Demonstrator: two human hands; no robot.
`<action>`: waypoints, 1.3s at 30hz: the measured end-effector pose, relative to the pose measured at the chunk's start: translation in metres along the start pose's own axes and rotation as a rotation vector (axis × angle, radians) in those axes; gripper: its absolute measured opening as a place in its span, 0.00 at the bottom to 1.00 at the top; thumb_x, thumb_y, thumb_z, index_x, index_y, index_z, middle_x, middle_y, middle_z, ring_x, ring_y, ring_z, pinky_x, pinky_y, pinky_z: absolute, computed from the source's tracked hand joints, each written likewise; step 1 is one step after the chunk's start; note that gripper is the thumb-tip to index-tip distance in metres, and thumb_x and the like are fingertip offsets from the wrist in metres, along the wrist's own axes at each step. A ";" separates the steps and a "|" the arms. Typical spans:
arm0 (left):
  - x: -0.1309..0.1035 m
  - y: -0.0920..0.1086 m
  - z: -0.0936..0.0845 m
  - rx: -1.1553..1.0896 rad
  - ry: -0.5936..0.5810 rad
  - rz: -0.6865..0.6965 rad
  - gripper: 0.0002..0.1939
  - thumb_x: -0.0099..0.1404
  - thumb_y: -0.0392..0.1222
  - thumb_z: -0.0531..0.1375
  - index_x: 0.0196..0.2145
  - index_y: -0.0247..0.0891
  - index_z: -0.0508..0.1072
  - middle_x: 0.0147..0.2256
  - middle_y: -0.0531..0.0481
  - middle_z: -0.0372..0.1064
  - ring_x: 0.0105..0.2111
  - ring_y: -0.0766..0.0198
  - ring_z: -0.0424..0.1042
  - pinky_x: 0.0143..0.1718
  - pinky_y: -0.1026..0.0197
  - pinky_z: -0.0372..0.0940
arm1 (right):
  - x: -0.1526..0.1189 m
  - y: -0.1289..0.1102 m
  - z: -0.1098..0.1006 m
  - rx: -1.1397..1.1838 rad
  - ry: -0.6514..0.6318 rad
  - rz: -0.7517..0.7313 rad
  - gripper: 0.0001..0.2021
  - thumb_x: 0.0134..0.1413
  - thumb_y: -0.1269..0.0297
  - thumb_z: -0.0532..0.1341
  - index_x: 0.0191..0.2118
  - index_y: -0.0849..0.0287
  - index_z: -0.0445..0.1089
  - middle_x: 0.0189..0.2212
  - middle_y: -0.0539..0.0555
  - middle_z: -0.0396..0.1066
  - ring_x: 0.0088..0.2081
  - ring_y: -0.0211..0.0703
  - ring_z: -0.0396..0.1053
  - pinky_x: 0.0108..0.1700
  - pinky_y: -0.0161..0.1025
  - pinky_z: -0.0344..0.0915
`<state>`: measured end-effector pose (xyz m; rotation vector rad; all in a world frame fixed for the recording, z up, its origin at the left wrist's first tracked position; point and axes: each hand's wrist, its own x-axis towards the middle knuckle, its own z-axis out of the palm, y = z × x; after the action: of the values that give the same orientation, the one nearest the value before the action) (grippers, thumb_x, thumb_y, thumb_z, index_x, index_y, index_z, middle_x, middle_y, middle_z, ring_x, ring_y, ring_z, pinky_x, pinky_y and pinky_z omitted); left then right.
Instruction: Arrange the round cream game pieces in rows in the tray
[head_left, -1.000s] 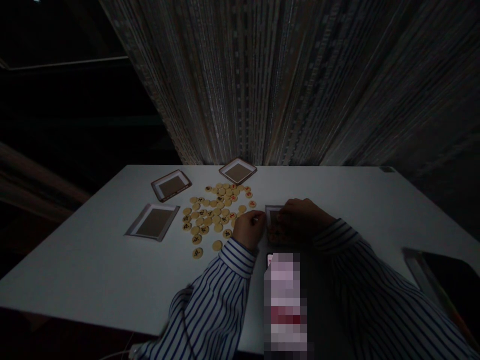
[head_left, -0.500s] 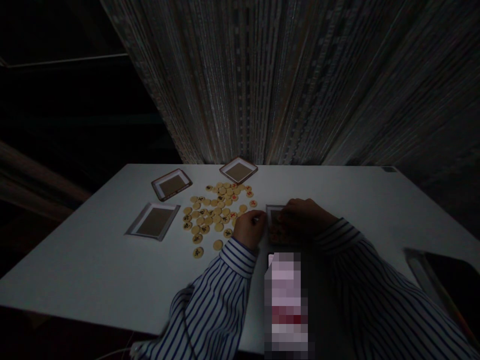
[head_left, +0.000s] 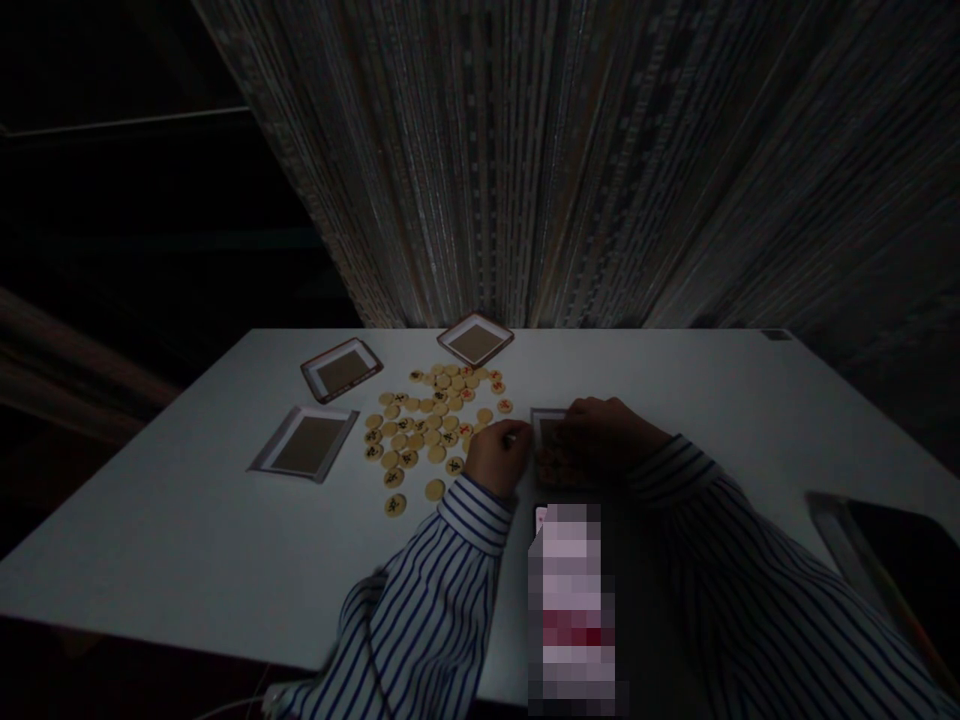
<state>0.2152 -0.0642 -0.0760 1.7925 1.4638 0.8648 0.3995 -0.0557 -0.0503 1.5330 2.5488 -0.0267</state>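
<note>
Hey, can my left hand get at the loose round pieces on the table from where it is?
Probably yes: the left hand sits at the right edge of the round pieces, with no visible barrier between. The right hand is over on the other side.

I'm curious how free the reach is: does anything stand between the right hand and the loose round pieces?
Yes, the left hand, just beside the tray, stands between the right hand and the nearer round pieces.
</note>
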 end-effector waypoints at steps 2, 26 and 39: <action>0.000 -0.001 0.000 -0.002 0.005 0.001 0.09 0.58 0.36 0.56 0.33 0.35 0.76 0.30 0.48 0.76 0.29 0.65 0.73 0.32 0.65 0.66 | 0.000 -0.001 -0.001 -0.010 0.001 -0.004 0.13 0.55 0.61 0.51 0.41 0.52 0.71 0.38 0.58 0.69 0.37 0.46 0.67 0.30 0.36 0.53; -0.001 0.003 -0.005 0.040 0.012 0.012 0.09 0.58 0.37 0.56 0.33 0.35 0.76 0.28 0.49 0.75 0.27 0.66 0.71 0.30 0.65 0.64 | -0.015 0.018 -0.011 0.170 0.102 0.026 0.14 0.51 0.65 0.56 0.45 0.55 0.69 0.43 0.57 0.69 0.44 0.46 0.65 0.41 0.39 0.59; -0.045 0.000 -0.010 0.090 -0.117 0.107 0.16 0.60 0.38 0.53 0.45 0.33 0.71 0.37 0.43 0.74 0.35 0.62 0.72 0.38 0.61 0.67 | -0.065 -0.003 0.014 0.307 0.210 0.383 0.17 0.55 0.67 0.49 0.48 0.63 0.67 0.40 0.61 0.71 0.37 0.43 0.70 0.39 0.38 0.64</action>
<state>0.2000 -0.1080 -0.0746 1.9685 1.3615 0.7429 0.4282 -0.1158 -0.0547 2.2282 2.4371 -0.2297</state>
